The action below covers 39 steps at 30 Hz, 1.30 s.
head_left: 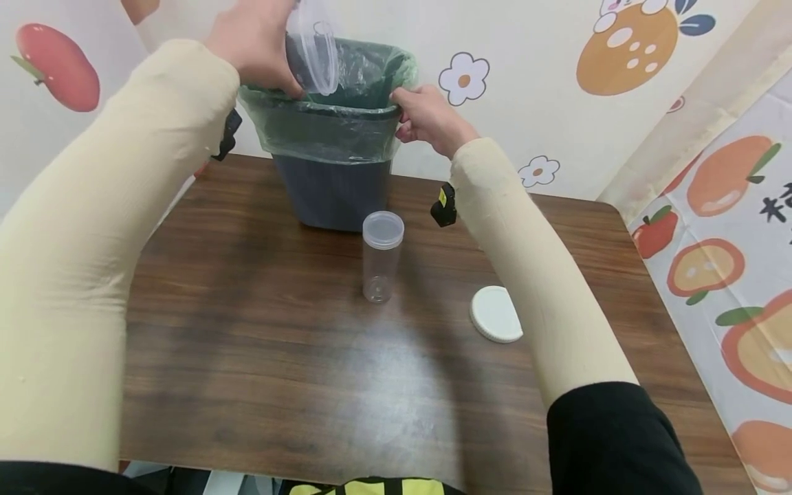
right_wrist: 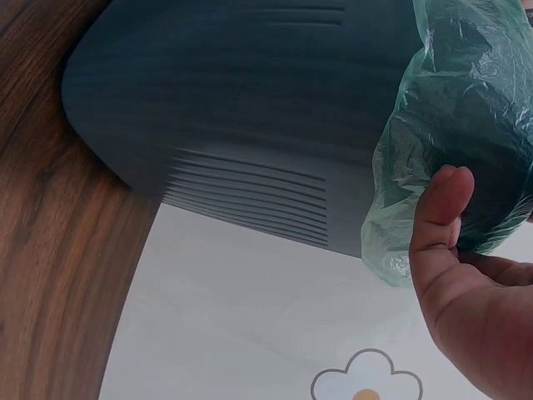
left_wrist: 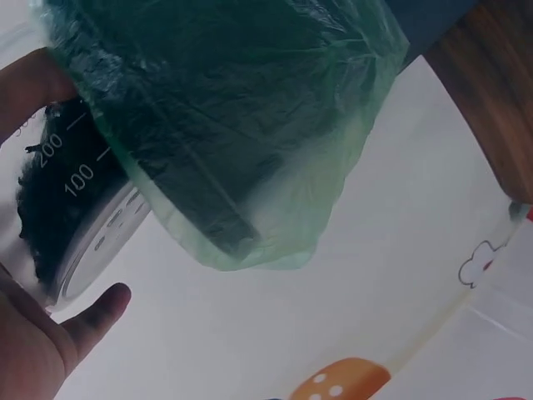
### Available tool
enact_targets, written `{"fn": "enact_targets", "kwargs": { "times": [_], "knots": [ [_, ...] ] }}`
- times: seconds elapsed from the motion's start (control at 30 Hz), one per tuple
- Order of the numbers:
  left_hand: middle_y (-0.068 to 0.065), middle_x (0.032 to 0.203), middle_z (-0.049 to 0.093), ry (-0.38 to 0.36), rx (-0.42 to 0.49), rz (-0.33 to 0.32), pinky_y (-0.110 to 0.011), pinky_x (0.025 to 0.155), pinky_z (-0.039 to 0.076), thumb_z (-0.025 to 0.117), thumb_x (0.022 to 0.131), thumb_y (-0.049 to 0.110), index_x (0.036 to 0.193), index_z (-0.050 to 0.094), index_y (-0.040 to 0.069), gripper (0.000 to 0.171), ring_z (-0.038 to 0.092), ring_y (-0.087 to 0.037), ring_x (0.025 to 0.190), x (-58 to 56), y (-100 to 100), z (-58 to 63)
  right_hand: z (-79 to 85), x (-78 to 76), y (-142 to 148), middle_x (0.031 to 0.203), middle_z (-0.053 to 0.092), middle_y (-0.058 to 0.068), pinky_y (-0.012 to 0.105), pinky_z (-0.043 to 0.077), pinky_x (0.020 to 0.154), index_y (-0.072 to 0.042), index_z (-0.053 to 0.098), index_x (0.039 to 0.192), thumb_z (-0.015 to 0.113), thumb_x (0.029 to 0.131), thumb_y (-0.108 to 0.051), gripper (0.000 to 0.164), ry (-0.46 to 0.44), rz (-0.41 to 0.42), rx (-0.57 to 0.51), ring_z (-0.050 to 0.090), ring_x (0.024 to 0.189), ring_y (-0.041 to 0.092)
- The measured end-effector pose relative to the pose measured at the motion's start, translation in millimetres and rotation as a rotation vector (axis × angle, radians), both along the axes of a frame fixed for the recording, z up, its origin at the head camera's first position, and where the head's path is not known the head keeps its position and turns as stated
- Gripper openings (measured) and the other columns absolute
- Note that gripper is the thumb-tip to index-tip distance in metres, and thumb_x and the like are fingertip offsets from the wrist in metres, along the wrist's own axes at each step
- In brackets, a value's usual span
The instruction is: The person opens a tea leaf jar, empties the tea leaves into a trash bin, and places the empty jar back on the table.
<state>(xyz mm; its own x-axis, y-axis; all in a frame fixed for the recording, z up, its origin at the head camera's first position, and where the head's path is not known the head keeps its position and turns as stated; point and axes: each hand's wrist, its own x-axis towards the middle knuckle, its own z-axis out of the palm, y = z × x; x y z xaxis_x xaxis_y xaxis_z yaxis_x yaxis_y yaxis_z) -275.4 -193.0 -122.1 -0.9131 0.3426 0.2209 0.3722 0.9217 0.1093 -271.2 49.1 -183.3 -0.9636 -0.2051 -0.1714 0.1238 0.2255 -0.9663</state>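
My left hand [head_left: 256, 45] grips a clear plastic measuring jar [head_left: 309, 55], tilted over the mouth of a dark grey trash bin [head_left: 334, 192]. In the left wrist view, dark material shows inside the measuring jar [left_wrist: 62, 187], behind printed marks of 100 and 200. A translucent green liner bag [head_left: 328, 141] is folded over the bin's rim. At the rim's right side my right hand [head_left: 430, 117] pinches the edge with the liner. The right wrist view has that hand's thumb [right_wrist: 445, 200] against the outside of the bag.
A small clear capped container [head_left: 381, 258] stands upright on the brown wooden table [head_left: 278, 385], in front of the bin. To its right lies a white round lid [head_left: 495, 314], partly hidden by my right forearm. A fruit-patterned wall covering [head_left: 526, 41] rises behind the table.
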Motion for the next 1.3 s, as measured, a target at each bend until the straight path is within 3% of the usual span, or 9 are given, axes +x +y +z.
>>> {"fn": "enact_targets", "kwargs": {
  "times": [0.5,0.83,1.1,1.3],
  "knots": [
    [-0.024,0.145,0.033,0.179,-0.154,-0.048,-0.056,0.107,0.023,0.079,0.057,0.007,0.15,0.021,0.007,0.11,0.032,-0.045,0.129,-2.9,0.7,-4.6,-2.1,-0.4,-2.6,0.073,0.039,0.007,0.026,0.046,0.063,-0.005,0.042,0.07,0.045,0.099,-0.019,0.032,0.013,0.007,0.034,0.046,0.055,0.017],
    [-0.026,0.137,0.038,0.198,-0.196,-0.063,-0.057,0.107,0.024,0.077,0.058,0.005,0.147,0.025,0.006,0.104,0.037,-0.047,0.124,-1.0,0.7,-6.7,-2.1,0.5,-3.9,0.073,0.04,0.006,0.026,0.047,0.062,-0.006,0.043,0.071,0.045,0.099,-0.02,0.031,0.016,0.001,0.045,0.047,0.056,0.017],
    [-0.026,0.135,0.04,0.203,-0.228,-0.117,-0.061,0.103,0.024,0.074,0.058,0.005,0.14,0.032,0.003,0.092,0.037,-0.049,0.12,-3.9,-0.9,-7.1,-1.2,0.6,-4.9,0.075,0.041,0.007,0.026,0.047,0.061,-0.005,0.044,0.071,0.045,0.099,-0.021,0.032,0.01,-0.005,0.048,0.048,0.056,0.017],
    [-0.026,0.129,0.043,0.235,-0.213,-0.135,-0.061,0.1,0.028,0.072,0.053,0.001,0.135,0.037,0.003,0.089,0.04,-0.049,0.115,-4.8,-3.4,-7.6,-1.4,0.9,-4.8,0.073,0.04,0.007,0.026,0.047,0.061,-0.005,0.043,0.07,0.045,0.099,-0.02,0.032,0.008,-0.001,0.039,0.048,0.055,0.016]
  ]
}}
